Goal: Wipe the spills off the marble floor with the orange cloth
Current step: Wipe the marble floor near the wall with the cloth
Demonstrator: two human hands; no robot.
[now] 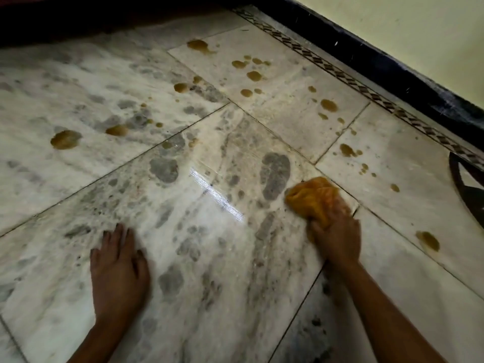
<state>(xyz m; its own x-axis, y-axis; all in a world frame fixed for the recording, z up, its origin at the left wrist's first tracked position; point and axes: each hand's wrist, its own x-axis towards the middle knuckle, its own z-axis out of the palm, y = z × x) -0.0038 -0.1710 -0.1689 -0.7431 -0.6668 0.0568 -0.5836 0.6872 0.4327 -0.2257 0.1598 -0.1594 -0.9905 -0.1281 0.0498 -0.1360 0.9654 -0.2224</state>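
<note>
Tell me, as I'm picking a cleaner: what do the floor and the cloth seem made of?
Floor: looks like polished marble slabs, given grey veining and a glossy glare streak. Orange cloth: soft fabric, possibly cotton; it crumples in folds under the right hand, weave too blurred to confirm.

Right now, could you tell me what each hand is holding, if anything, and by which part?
The right hand grips the bunched orange cloth by its near end. The left hand holds nothing; it lies flat on the marble floor.

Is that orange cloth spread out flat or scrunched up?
Scrunched up: the orange cloth is a creased wad on the floor, its near end gripped by the right hand.
</note>
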